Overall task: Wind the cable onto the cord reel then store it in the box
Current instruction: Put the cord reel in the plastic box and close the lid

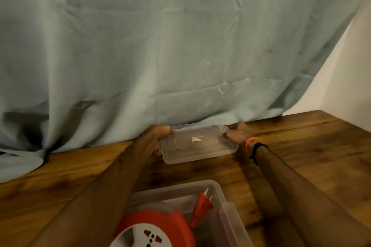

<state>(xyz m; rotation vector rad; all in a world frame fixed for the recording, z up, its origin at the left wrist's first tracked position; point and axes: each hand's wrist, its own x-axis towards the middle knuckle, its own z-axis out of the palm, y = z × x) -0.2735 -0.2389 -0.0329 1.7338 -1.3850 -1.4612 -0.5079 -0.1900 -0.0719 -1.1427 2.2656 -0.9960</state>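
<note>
Now lid (197, 143) btwn both hands' fingers (167, 130); gripped.

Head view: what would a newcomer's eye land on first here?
The orange cord reel at bottom centre, sitting in the clear box with its plug sticking up. Farther back on the wooden table, the left hand and right hand grip the ends of the clear lid, before a pale curtain.

We seem to be in a plain room at home, though we cannot be sure. We work at a wooden table (301, 146) of stained planks, pushed against a pale wall (347, 78). A creased grey-blue sheet (140, 46) hangs as a backdrop, its hem lying on the table.
</note>
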